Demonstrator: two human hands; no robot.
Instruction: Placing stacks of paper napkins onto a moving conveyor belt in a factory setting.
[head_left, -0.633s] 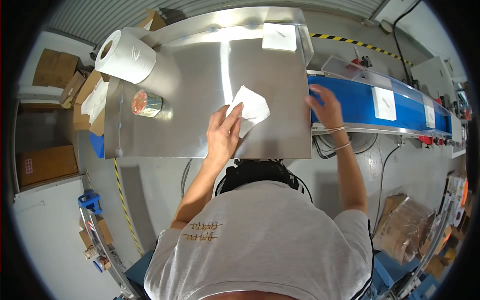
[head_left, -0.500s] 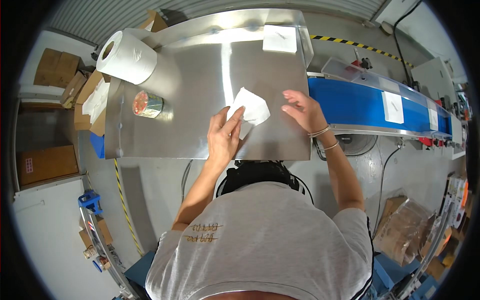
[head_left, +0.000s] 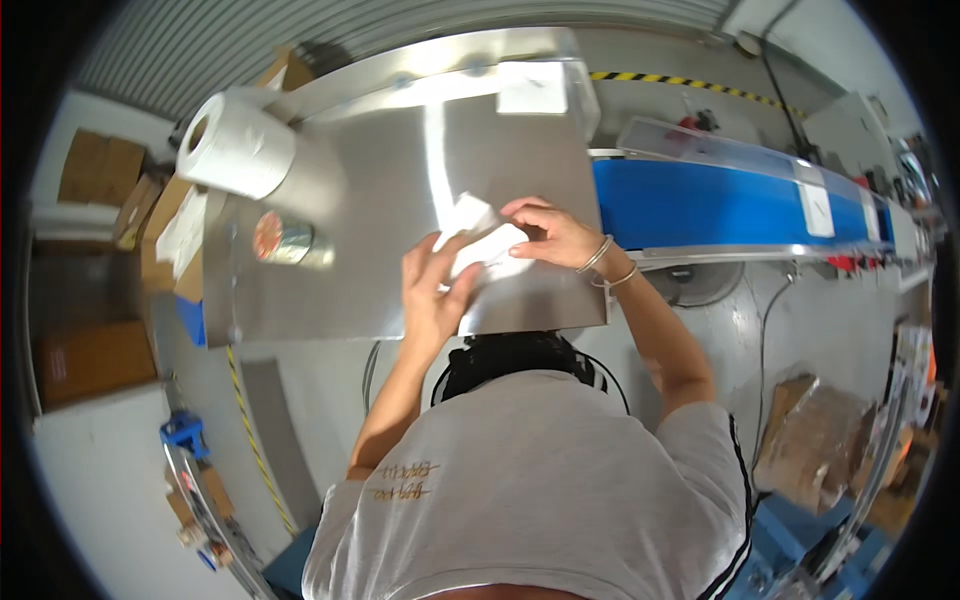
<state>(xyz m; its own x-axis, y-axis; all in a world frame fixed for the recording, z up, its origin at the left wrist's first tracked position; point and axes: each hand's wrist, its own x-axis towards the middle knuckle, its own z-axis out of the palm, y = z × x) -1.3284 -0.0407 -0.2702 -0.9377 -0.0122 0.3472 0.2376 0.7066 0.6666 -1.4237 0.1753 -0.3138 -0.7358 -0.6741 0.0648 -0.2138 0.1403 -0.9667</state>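
Observation:
A thin, folded white sheet (head_left: 494, 246), paper or film, is held up over the near part of the metal table between my two hands. My left hand (head_left: 432, 285) grips its left side, with fingers behind and thumb in front. At its right edge, my right hand (head_left: 556, 238) pinches a corner between thumb and fingers. One part of the sheet stands up beyond my left fingers. Whether anything lies inside its folds is hidden.
The metal table (head_left: 370, 170) bears a large white roll (head_left: 245, 150), a roll of printed tape (head_left: 285, 240) and a flat white packet (head_left: 532, 88). On the right, a blue conveyor belt (head_left: 700, 205) carries white packets (head_left: 816, 205). Cardboard boxes (head_left: 165, 235) stand at the left.
My right hand has moved left from beside the sheet and taken hold of its right edge. The sheet is now more folded. A packet on the conveyor has shifted right relative to the belt's near end.

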